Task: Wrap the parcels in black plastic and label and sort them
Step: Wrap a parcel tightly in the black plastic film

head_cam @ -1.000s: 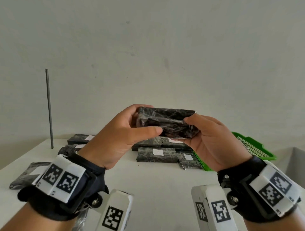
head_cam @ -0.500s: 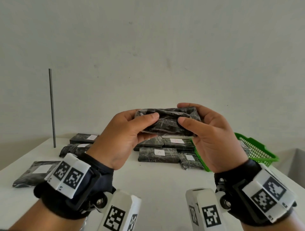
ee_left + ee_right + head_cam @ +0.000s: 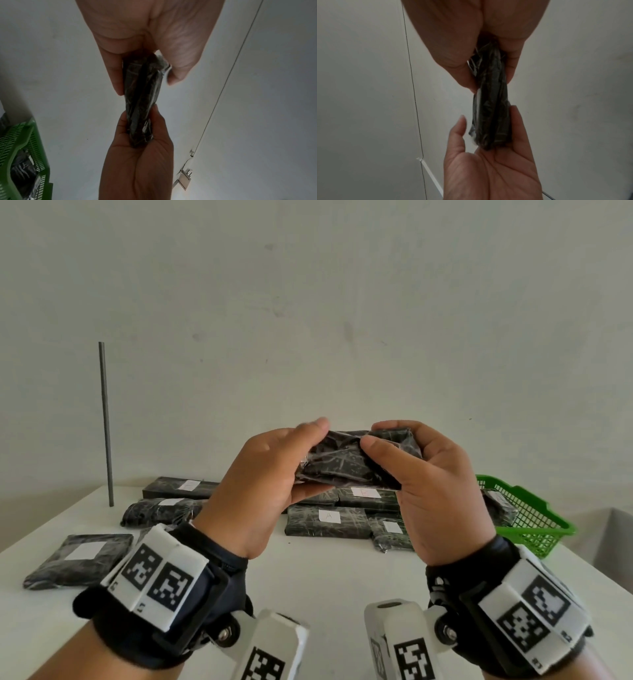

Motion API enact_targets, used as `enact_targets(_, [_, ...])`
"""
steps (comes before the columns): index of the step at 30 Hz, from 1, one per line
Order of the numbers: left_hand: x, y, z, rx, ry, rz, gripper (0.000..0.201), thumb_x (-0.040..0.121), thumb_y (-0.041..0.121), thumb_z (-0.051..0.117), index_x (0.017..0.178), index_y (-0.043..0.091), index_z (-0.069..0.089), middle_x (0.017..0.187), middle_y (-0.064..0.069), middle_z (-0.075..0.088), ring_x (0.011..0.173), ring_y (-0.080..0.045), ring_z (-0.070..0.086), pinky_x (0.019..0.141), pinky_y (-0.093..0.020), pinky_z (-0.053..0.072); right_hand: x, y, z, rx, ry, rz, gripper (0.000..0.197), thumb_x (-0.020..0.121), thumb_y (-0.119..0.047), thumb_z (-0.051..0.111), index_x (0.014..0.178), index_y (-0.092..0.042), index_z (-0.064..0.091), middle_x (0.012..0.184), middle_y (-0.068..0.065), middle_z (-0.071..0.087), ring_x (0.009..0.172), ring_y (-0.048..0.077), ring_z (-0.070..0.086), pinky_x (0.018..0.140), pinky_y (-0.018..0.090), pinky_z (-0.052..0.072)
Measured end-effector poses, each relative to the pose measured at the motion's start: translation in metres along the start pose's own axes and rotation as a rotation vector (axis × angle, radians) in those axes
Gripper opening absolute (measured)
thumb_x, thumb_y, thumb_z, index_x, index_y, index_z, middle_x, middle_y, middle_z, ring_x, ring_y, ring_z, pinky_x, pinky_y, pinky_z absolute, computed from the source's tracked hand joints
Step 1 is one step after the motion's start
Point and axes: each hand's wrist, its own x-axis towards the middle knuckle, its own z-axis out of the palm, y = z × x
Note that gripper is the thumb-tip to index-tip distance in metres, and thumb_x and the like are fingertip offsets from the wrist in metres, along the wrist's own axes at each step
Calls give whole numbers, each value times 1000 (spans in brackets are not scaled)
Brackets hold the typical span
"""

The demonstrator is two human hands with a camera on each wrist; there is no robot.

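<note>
— Where do we stand with this one?

— We have the parcel [image 3: 346, 463] up in the air between both hands, above the desk [image 3: 325, 573]. Our left hand [image 3: 260, 491] grips its left end, thumb on the near face and fingers behind; our right hand [image 3: 435, 491] pinches the right end the same way. It is already covered in black plastic, crumpled and loose at the ends, and we see no white label on the side facing us.

— So the wrapping is nearly done?

— We judge so: the folds at the ends look unfinished, then it needs a label and a place.

— And the rest?

— Several wrapped parcels lie on the desk beyond our hands. One [image 3: 327, 520] carries a label marked A; the one at far left [image 3: 80, 559] has a blank-looking label. At least one more sits in the green basket [image 3: 534, 518] on the right. We cannot tell how many unwrapped parcels remain; none shows here.
</note>
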Motion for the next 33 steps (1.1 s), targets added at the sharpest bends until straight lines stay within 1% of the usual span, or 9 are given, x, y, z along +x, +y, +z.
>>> enact_targets(4, [1,-2,-3,5,34,13,37,100,26,61,105,-10,66,94,-13,73,93,-21,73,80,-33,63,0,-4,0,37,-31,27,8,95,-2,70,102,-6,71,92,17,78,86,28,77,76,32,62])
enact_targets(7, [0,2,-4,-23,-3,-11,43,89,37,65,103,-2,72,96,-12,76,94,-21,74,83,-35,64,0,-5,-2,40,-44,13,9,99,-1,64,102,-4,71,91,13,77,85,22,76,74,27,60])
enact_targets(11, [-2,4,-4,-51,-14,-10,40,83,42,63,96,6,74,93,-9,78,90,-18,76,81,-34,64,1,-6,-4,33,-82,0,10,100,-6,64,106,-4,71,95,16,78,91,26,76,81,33,61])
enact_targets(14, [0,5,-7,-93,27,-24,37,83,39,64,94,4,72,92,-11,77,87,-19,76,79,-34,65,0,-11,-6,109,-177,48,23,104,-5,50,115,0,69,101,15,78,100,25,75,91,34,60])
enact_targets(17, [-1,8,-8,-82,-10,-49,40,82,44,66,92,6,74,94,-12,78,88,-19,76,84,-36,65,1,-7,-9,30,-152,30,30,109,0,42,116,-4,71,107,17,79,105,28,75,97,41,56])
enact_targets(20, [-3,7,-7,-55,-23,-47,43,77,35,72,98,-3,74,98,-17,78,89,-21,76,76,-31,65,3,-3,-12,53,-145,50,25,100,-8,55,117,-4,72,111,20,78,109,31,74,104,46,55])
enact_targets(23, [-3,7,-7,-69,15,-30,33,75,28,73,90,-2,75,92,-17,77,82,-20,76,67,-28,63,1,-4,-12,93,-195,73,27,95,-3,64,122,-2,68,115,21,77,110,30,75,98,37,59])
enact_targets(28, [-6,7,-6,-68,-38,-38,30,71,25,75,90,3,77,94,-14,79,87,-19,77,75,-29,64,2,-4,-13,30,-120,47,24,99,7,60,115,-5,72,106,17,79,102,30,76,92,37,59])
enact_targets(33, [-7,9,-5,-77,-25,-26,23,68,21,76,84,4,78,93,-16,79,84,-20,77,74,-30,65,0,-5,-10,11,-137,38,31,87,1,78,116,-6,70,110,18,79,106,36,76,95,41,58])
